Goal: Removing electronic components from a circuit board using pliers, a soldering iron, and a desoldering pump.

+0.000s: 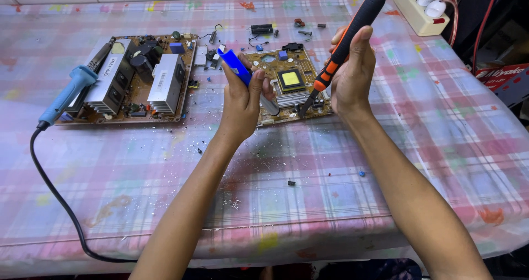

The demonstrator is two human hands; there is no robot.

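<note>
- The right hand [352, 73] has its grip clenched round an orange-and-black soldering iron [347, 40], whose tip comes down at the small circuit board's [286, 84] right edge, about 4 o'clock from the yellow-topped part at its middle.
- The left hand [242, 101] grasps a blue-handled tool [236, 65]; its metal end points toward the same board.
- Both forearms reach in unsupported, so a slip looks possible: the tip could skid onto neighbouring parts, or touch the left fingers just beside it.
- A second, light-blue soldering iron [69, 95] lies across the large circuit board [132, 79] at 9 o'clock; its black cord [55, 192] trails off the tabletop [330, 203] and could snag.
- Loose bits scattered about the boards could roll underneath.
- White rectangular labels sit on the large board's metal blocks; a white power strip [416, 10] lies at 1 o'clock, a red box [504, 79] at 3 o'clock.
</note>
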